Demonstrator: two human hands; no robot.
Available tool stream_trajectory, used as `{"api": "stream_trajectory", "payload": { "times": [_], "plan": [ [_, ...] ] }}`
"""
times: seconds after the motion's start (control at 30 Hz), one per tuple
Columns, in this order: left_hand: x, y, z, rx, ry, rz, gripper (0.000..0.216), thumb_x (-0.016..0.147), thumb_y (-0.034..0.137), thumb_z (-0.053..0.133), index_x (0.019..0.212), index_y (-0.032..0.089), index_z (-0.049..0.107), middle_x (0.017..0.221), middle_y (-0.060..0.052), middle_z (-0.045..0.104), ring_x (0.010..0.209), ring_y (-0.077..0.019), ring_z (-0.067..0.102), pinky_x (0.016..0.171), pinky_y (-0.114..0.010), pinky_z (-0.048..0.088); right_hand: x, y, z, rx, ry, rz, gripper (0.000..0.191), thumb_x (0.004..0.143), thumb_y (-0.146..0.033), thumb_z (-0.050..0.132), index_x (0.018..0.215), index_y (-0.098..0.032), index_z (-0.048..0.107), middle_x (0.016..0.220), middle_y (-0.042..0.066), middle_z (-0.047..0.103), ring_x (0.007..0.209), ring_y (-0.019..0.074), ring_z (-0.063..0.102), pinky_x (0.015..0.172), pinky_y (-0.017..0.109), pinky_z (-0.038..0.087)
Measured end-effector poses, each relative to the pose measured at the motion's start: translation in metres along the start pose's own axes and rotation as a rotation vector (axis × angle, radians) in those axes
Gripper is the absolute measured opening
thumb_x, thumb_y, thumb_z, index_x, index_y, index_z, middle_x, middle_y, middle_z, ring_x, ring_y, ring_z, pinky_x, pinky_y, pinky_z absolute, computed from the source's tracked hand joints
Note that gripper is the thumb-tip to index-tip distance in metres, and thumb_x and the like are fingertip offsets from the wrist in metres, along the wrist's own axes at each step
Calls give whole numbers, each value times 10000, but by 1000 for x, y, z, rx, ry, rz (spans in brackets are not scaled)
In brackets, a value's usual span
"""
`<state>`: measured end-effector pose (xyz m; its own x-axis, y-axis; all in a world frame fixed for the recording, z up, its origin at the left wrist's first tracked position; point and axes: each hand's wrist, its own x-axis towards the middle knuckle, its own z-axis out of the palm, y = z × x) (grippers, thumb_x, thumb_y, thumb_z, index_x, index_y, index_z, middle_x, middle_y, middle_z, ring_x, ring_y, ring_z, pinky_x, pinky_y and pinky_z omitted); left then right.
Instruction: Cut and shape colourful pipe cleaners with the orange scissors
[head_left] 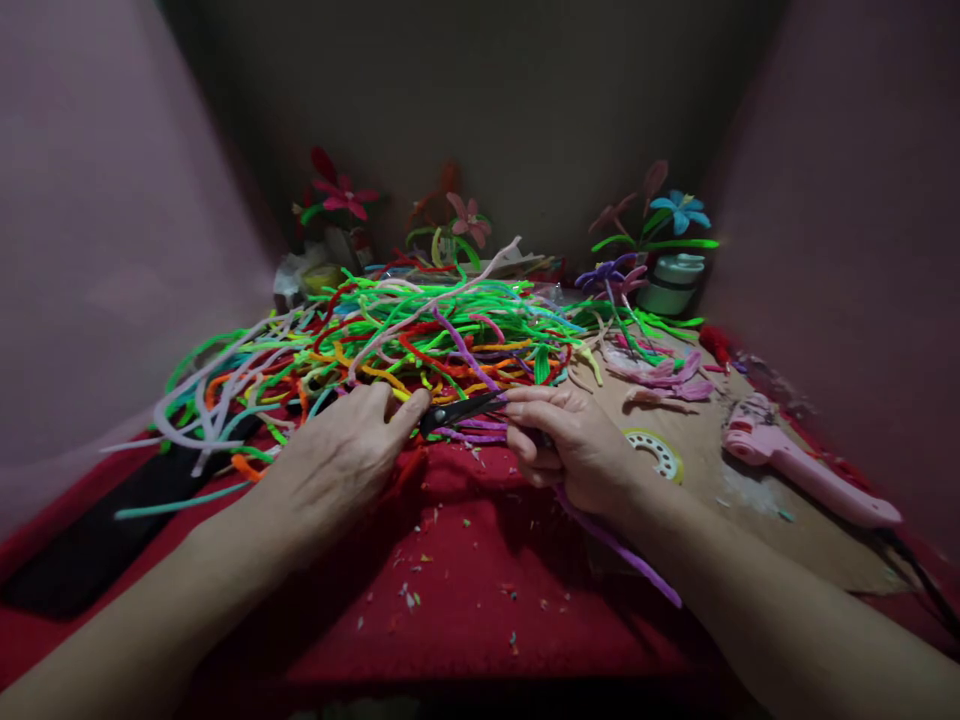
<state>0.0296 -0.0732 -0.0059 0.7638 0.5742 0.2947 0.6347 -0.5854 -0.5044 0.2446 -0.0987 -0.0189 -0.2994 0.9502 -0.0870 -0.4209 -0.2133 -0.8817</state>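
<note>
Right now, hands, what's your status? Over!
Left hand gripping scissors. Right hand pinching purple pipe cleaner near scissor tips. Tangled pipe-cleaner heap just beyond.

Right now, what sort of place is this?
Probably a small craft corner: a heap of colourful pipe cleaners, a pink glue gun on cardboard, and fuzzy flowers along the back.

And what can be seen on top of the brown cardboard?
On the cardboard lie a yellow tape roll and fuzzy pink pieces; a pink tool lies along its right edge. The right forearm hides part of the roll; anything else behind that arm cannot be seen.
</note>
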Motion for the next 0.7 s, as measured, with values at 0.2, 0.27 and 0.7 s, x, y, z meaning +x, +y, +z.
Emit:
{"api": "stream_trajectory", "payload": {
  "times": [0.2,0.27,0.7],
  "plan": [
    [-2,1,5,15,29,15,404,792,30,366,1168,76,506,730,-84,482,621,-206,459,549,-318,391,1,2,-4,-5,-52,33,34,743,-213,548,761,-190,529,411,-98,428,315,25,147,306,159,123],
    [-3,1,6,-4,31,15,406,792,32,372,1175,73,499,734,-85,484,626,-209,462,560,-326,398,0,2,-5,-8,-65,35,23,746,-204,545,748,-189,528,405,-97,422,315,26,138,301,158,112],
    [-8,9,8,-166,-9,3,385,786,24,395,1157,52,492,793,-97,554,670,-213,537,586,-334,473,0,0,0,-4,-18,42,168,737,-184,539,620,-198,420,382,-96,389,308,29,139,301,162,101]
  ]
}}
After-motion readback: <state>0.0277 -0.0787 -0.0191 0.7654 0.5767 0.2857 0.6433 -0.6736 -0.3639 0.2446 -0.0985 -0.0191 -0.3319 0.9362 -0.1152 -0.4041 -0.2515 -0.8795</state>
